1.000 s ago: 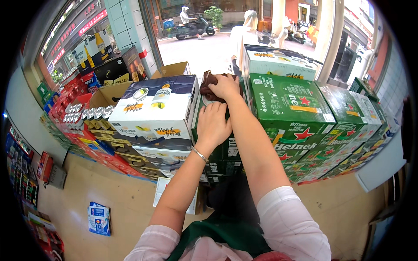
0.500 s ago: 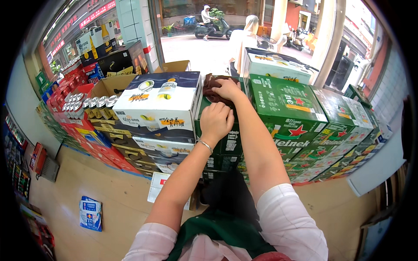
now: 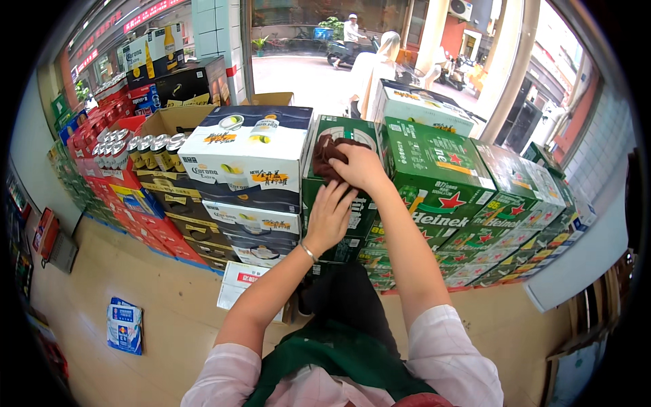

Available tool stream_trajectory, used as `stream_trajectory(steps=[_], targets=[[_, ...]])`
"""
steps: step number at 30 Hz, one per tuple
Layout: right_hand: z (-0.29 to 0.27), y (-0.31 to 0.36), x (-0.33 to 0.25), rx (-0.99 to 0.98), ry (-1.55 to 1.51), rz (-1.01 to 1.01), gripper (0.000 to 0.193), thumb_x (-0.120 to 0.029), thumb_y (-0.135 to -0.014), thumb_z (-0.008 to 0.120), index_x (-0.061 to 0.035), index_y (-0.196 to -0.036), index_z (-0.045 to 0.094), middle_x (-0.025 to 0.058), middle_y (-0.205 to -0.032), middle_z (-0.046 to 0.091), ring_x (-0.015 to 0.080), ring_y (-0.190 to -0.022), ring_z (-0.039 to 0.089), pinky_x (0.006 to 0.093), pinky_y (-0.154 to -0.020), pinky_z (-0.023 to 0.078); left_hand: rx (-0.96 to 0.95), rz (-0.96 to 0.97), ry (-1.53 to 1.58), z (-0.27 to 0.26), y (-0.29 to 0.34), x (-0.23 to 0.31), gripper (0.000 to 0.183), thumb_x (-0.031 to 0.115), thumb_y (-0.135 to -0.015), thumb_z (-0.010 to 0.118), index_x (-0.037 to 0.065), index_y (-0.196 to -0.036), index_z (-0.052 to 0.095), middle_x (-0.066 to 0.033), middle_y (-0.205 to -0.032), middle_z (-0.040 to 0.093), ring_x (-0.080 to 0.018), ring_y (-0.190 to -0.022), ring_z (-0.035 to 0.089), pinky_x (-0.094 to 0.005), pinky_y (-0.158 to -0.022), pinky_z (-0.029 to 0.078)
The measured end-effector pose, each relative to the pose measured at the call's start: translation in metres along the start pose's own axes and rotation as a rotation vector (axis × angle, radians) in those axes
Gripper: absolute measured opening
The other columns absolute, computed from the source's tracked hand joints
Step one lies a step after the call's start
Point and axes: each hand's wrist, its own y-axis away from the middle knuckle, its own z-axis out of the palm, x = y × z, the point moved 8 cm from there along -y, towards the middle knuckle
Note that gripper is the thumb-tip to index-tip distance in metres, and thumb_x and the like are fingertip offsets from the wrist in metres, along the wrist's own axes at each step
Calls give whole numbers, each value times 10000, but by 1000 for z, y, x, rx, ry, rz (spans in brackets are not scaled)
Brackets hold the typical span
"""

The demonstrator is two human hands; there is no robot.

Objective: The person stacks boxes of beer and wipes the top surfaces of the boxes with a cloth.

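Brown cloth (image 3: 327, 155) bunched in half-curled right hand (image 3: 361, 167); left hand (image 3: 328, 220) loosely outstretched nearby.

Brown cloth (image 3: 327, 157) at 12 o'clock partly covered by right hand (image 3: 360, 165); bluish panel (image 3: 576, 370) at 4 o'clock cut off by dark rim.

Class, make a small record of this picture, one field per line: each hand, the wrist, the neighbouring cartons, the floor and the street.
Right hand: over a bunched brown cloth, on top of a dark green carton
Left hand: fingers extended, at that carton's front edge; contact unclear
Left wrist: silver-coloured bracelet
Left neighbour: white and dark blue carton
Right neighbour: lighter green carton
Floor: blue and white package; white box
Street: person on a scooter
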Motion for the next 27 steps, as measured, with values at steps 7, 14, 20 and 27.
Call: stream_trajectory(steps=[7,14,20,27], targets=[[-15,73,-44,600,141,-339,341,-256,-756,708,-70,-1037,652,86,-1091,656,306,-1086,577,470,-972,383,-220,-67,-42,5,39,-18,486,81,-732,631,29,-1207,544,-186,-1162,508,-397,-1175,444,-547,-1085,269],[-22,70,-11,735,-118,-193,312,-180,-826,669,2,-1075,618,168,-1048,650,340,-984,607,417,-888,437,-138,-67,4,4,22,-14,634,38,-723,588,-13,-1334,426,-223,-1353,407,-415,-1360,278,-532,-1122,210],[-53,28,-12,744,-273,-115,309,-227,-899,588,24,-1077,612,221,-934,649,387,-874,608,424,-786,467,-67,-79,29,-1,-9,-16,663,42,-761,604,38,-1386,383,-157,-1434,366,-371,-1389,253,-551,-1107,191],[-22,6,6,386,-135,-8,315,-297,-873,602,-19,-1017,637,235,-878,648,410,-842,613,483,-759,470,-45,-97,45,-9,-12,-11,630,-47,-729,530,23,-1346,423,-177,-1407,388,-378,-1366,294,-542,-1103,222]])
